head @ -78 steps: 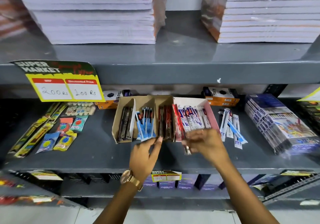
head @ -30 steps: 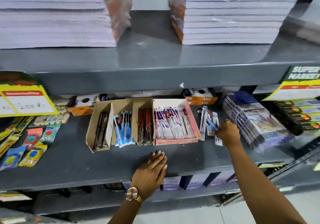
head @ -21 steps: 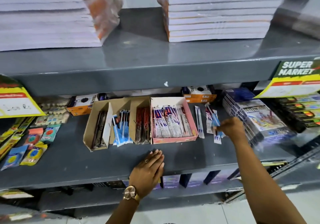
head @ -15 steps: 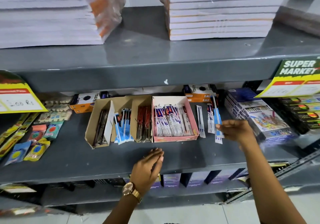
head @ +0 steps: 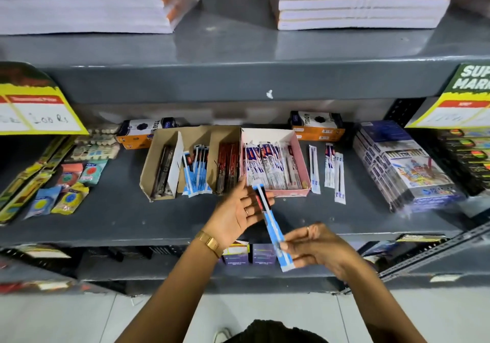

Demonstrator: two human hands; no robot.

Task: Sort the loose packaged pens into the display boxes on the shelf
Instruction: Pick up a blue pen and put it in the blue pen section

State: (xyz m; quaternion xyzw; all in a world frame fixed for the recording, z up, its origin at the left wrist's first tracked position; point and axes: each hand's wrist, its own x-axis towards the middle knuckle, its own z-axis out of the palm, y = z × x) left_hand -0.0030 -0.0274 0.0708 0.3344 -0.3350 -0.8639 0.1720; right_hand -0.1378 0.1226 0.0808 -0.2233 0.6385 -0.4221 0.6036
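My right hand (head: pixel 315 247) pinches the lower end of a blue-and-white packaged pen (head: pixel 271 226), held in the air before the shelf edge. My left hand (head: pixel 236 215) is open, palm toward the pen's upper end, fingertips touching or nearly touching it. On the shelf stands a brown divided cardboard box (head: pixel 164 154) with dark, blue and red pens in its compartments. A pink box (head: pixel 301 154) of white-packaged pens sits beside it on the right. Three loose packaged pens (head: pixel 314 169) (head: pixel 329 167) (head: pixel 339 178) lie right of the pink box.
Grey metal shelf (head: pixel 119 218) carries eraser packets (head: pixel 69 181) at left and stacked blue booklet packs (head: pixel 397 165) at right. Orange boxes (head: pixel 316 126) stand at the back. Yellow price tags (head: pixel 37 109) hang from the upper shelf, which holds notebook stacks (head: pixel 355 0).
My right hand picked a blue packaged pen from the loose pile and brought it down and left. My left hand lifted off the shelf edge and came up to the pen.
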